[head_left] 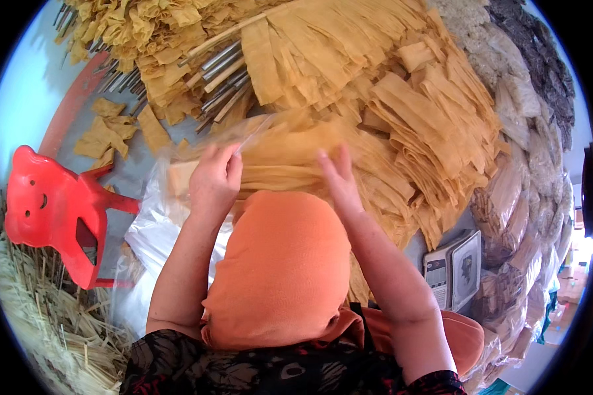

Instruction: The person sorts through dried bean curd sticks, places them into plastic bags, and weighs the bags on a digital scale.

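My left hand (215,179) pinches the edge of a clear plastic bag (153,227), which spreads down beside my left forearm. Inside or just behind the bag's film lies a bundle of thin, folded yellow sheets (277,158), partly smeared by motion; I cannot tell how far the bag covers it. My right hand (341,176) hovers at the right end of this bundle, fingers apart and nothing visible in them. A large heap of similar yellow strips (435,138) lies just beyond and to the right. My orange-clad knee (283,263) hides the area between my forearms.
A red plastic chair (62,214) with a smiling face stands at left. Metal and wooden rods (224,72) lie among the far sheets. At right are a digital scale (454,270) and stacked filled plastic bags (517,230). Pale thin sticks (72,329) lie at lower left.
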Motion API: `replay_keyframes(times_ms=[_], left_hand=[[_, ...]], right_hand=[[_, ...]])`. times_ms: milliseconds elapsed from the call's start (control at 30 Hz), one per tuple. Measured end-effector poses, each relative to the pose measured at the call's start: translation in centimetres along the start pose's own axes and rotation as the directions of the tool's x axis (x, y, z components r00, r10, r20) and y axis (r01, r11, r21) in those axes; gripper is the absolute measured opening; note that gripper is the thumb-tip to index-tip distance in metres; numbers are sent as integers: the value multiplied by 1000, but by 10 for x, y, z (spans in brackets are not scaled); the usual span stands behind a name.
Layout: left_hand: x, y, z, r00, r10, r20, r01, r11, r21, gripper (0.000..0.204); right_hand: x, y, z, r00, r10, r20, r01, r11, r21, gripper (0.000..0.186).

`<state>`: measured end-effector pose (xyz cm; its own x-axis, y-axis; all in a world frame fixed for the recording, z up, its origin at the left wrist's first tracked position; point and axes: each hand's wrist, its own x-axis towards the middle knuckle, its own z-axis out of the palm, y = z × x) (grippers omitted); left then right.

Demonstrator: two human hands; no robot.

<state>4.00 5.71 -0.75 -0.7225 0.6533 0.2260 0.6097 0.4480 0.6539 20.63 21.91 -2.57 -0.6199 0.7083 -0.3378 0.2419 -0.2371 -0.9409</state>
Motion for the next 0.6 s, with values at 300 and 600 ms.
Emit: replay_keyframes(times_ms=[300,600], left_hand=[[23,-15,23,1000,-26,-13,23,985,-171,29],[51,59,-13,914,-156,376,231,959,-165,30]], right_hand=[[-7,-31,-14,943,30,330,22,988,-152,56],[-73,76,-204,955,66,-289,-101,989,-109,28]])
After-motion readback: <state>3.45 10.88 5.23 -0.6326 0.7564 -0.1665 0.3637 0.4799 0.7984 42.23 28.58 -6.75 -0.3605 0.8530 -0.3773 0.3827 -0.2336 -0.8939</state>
